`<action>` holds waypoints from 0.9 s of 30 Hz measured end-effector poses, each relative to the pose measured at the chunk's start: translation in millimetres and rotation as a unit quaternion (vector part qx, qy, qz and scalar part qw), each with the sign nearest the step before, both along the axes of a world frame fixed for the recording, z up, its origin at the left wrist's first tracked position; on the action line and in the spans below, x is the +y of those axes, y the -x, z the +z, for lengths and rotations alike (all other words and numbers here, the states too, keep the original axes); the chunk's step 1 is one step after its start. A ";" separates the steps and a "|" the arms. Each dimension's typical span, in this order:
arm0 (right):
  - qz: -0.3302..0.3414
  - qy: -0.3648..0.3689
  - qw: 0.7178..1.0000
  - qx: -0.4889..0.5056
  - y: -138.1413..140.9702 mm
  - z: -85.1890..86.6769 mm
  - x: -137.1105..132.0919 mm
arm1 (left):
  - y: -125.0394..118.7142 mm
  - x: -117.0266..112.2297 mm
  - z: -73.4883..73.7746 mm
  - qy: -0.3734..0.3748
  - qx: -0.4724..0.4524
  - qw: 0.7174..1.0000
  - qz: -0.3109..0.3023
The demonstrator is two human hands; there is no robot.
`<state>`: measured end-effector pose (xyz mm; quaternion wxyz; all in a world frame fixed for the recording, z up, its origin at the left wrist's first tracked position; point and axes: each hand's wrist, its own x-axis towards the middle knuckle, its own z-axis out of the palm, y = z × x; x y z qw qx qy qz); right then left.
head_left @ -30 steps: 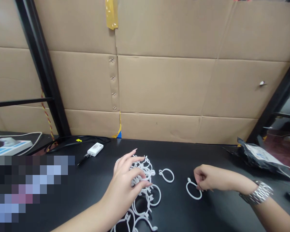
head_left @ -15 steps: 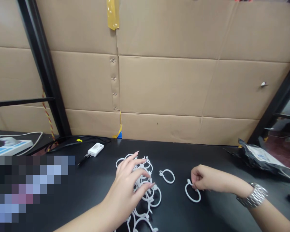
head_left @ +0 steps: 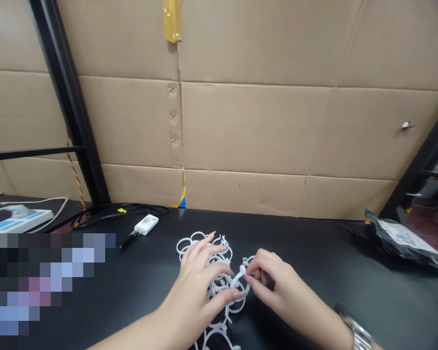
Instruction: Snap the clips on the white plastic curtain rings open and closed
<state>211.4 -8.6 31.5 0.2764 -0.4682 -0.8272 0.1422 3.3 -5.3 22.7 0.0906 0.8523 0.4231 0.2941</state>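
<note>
A heap of white plastic rings (head_left: 237, 306), each with a small clasp-like end, lies on the black table. My left hand (head_left: 200, 277) rests over this heap, fingers spread and curved, its thumb and fingertips close to the right side of the heap. My right hand (head_left: 272, 279) is closed in a pinch on one white ring (head_left: 238, 278), held up at the heap's right edge between both hands. Whether my left fingertips touch that ring I cannot tell. Another ring (head_left: 248, 258) shows only in part behind my right fingers.
A white plug adapter (head_left: 146, 224) with a black lead lies at the left, near black cables (head_left: 131, 209). Further left is a power strip (head_left: 22, 221). A dark plastic package (head_left: 397, 238) sits at the right. Cardboard (head_left: 248, 131) walls the back, between black posts (head_left: 73, 107).
My right hand has moved left, carrying the white ring to the heap beside my left hand. It now partly covers the loose ring. My left hand has hardly moved.
</note>
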 end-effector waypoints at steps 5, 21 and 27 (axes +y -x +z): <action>0.027 -0.039 0.999 -0.017 8.1 3.5 -13.4 | -1.3 -3.6 -2.8 -0.001 -0.003 1.000 -0.019; 0.038 -0.102 0.992 -0.057 12.3 -10.6 -11.4 | -5.5 -4.5 3.0 0.214 -0.144 0.965 -0.045; 0.042 -0.140 0.988 -0.048 16.9 -15.1 -12.7 | -6.3 -6.6 2.0 0.215 -0.135 0.966 -0.056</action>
